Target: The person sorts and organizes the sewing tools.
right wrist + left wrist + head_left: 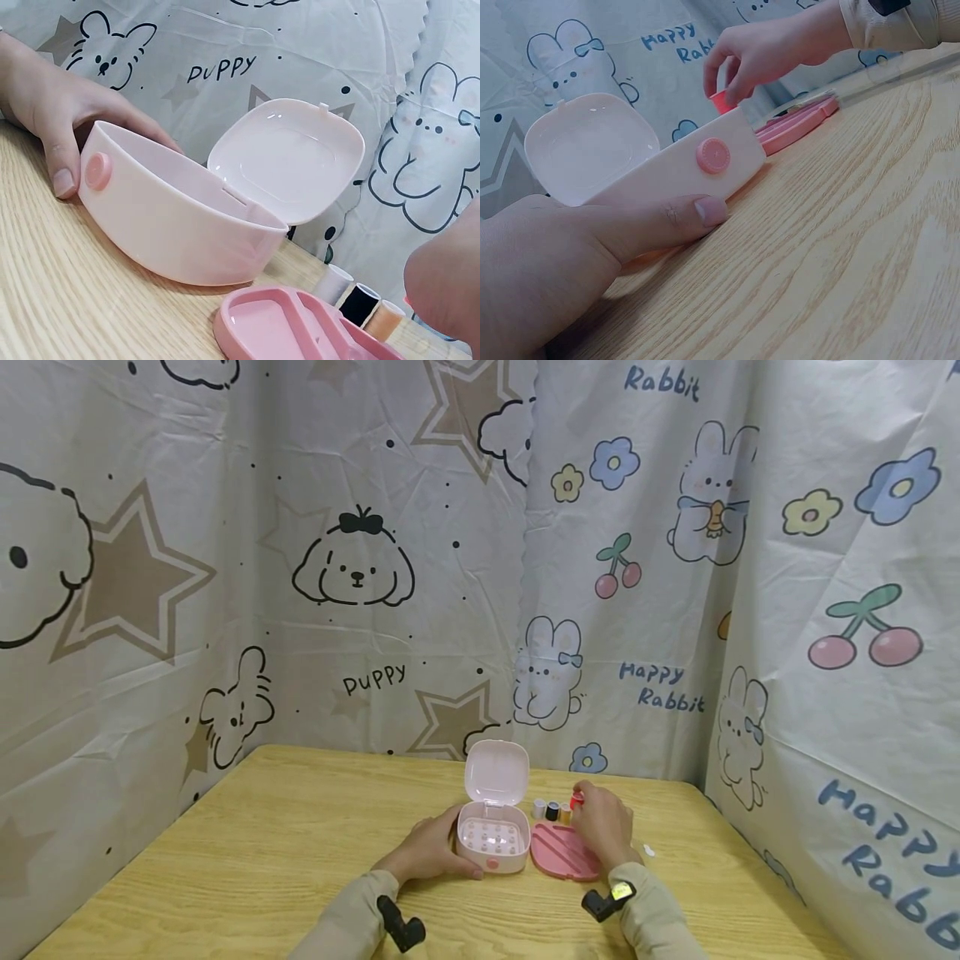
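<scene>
- I judge the step in hand to be handling the spools one at a time: my right hand (pixel 606 823) is at the red spool (pixel 576 801) while my left hand (pixel 429 847) steadies the pale pink box (pixel 513 862).
- The red spool is at the right end of a short row beyond the pink divided tray (pixel 551 862); I cannot tell whether its base rests on the tabletop (pixel 300 827) or is just off it.
- Beside it in that row stand the white spool (pixel 538 809), the black spool (pixel 552 811) and the orange spool (pixel 566 812), all upright.
- My right hand is nearly closed, thumb and fingertips pinching the red spool near its top; the left wrist view shows this grasp best.
- My left hand is curved round the left side of the box, thumb along the front wall near the round button (pixel 713 156), fingers at the side behind.
- The box sits with its lid (pixel 497 771) raised, just left of the tray.
- To my mind, the next move calls for a light, upright pinch and clearance from the orange spool, which could easily be tipped.
</scene>
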### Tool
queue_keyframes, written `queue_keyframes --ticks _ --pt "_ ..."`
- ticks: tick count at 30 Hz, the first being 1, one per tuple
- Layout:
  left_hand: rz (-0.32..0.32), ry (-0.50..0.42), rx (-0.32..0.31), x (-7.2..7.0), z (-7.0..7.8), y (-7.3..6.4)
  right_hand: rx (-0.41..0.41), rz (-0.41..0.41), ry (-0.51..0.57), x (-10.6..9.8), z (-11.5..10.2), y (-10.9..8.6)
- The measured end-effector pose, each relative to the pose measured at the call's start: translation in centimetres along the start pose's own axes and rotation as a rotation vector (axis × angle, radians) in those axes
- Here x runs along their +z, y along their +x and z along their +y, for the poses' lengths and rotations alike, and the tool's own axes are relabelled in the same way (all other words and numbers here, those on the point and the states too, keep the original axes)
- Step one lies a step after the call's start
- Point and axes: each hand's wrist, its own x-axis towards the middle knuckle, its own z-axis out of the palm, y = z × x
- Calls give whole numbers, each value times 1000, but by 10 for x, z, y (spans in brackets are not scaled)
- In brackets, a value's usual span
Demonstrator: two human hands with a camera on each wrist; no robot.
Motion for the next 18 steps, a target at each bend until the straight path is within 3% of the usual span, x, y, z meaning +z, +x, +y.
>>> queue_keyframes --ticks 7,18 --pt "-3 3 -7 0 0 1 -10 4 1 0 -8 1" --pt "4 -15 -22 2 -1 1 -89 63 5 -3 -21 0"
